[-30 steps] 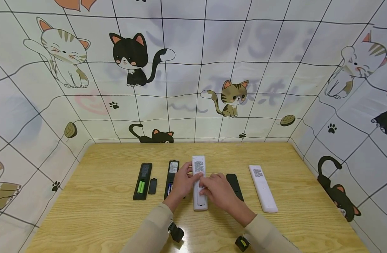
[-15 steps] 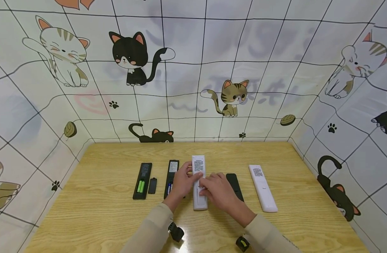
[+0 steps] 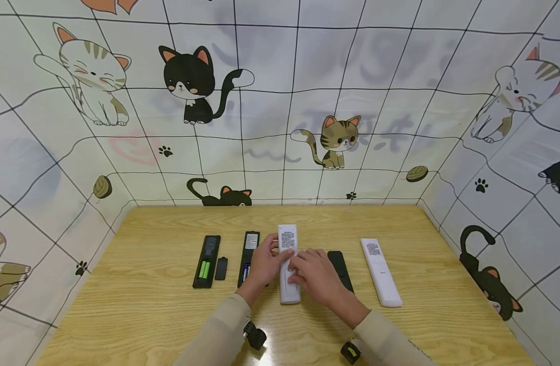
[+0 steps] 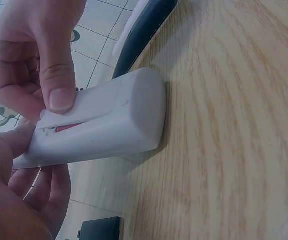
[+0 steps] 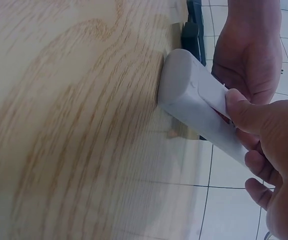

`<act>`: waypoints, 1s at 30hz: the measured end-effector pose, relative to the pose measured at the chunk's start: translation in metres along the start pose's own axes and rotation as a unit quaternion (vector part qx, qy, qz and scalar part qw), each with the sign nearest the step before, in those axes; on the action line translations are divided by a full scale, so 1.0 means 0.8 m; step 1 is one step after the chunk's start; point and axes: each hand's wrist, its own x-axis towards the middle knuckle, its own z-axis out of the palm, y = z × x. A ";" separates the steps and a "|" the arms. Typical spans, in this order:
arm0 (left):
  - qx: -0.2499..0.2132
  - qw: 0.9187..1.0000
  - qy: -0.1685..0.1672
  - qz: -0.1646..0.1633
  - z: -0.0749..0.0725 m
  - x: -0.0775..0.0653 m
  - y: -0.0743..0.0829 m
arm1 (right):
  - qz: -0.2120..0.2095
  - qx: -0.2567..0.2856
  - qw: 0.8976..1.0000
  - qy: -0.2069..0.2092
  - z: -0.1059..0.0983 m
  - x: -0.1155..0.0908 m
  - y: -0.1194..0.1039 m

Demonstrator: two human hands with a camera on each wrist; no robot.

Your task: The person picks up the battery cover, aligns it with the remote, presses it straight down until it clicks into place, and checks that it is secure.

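Note:
A white remote control (image 3: 287, 236) lies back side up at the middle of the table, label at its far end. My left hand (image 3: 263, 262) grips its upper part from the left, thumb across the back. With thumb and fingers my right hand (image 3: 317, 274) pinches the far end of the remote's white battery cover (image 4: 101, 102). That end is raised and the cover slopes down to the remote's near end. Through the narrow side gap shows a bit of a red battery (image 4: 68, 127). The rest of the battery compartment is hidden under the cover and fingers.
Left on the wooden table (image 3: 147, 315) are a black remote (image 3: 211, 246) with green batteries, a loose black cover (image 3: 221, 268) and a black remote (image 3: 251, 241) with blue batteries, partly hidden. To the right lie another black remote (image 3: 338, 264) and a white remote (image 3: 380, 272).
The dark gap at the near end of the battery cover has closed, and that end now looks flush with the remote. Both hands have stayed almost in place.

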 end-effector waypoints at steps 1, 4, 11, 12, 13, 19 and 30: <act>0.000 1.000 0.000 0.000 0.000 0.000 0.000 | 0.002 0.001 1.000 0.000 0.000 0.000 0.000; 0.002 1.000 0.001 0.000 0.000 0.000 -0.001 | 0.007 0.000 1.000 0.002 -0.001 0.001 -0.001; 0.002 1.000 0.001 0.000 0.000 -0.001 -0.001 | 0.014 -0.003 1.000 -0.001 -0.002 0.001 -0.002; 0.001 1.000 0.000 0.001 0.000 -0.001 0.000 | 0.014 -0.004 1.000 -0.001 -0.002 0.001 -0.002; 0.001 1.000 0.000 0.000 0.000 -0.001 0.000 | 0.015 -0.005 1.000 -0.001 -0.001 0.001 -0.002; 0.002 1.000 0.002 0.001 0.000 0.000 0.000 | 0.017 -0.011 1.000 -0.003 0.001 0.001 -0.002; 0.000 1.000 0.000 -0.003 0.000 0.001 0.000 | 0.107 0.037 0.993 -0.039 -0.009 0.003 0.001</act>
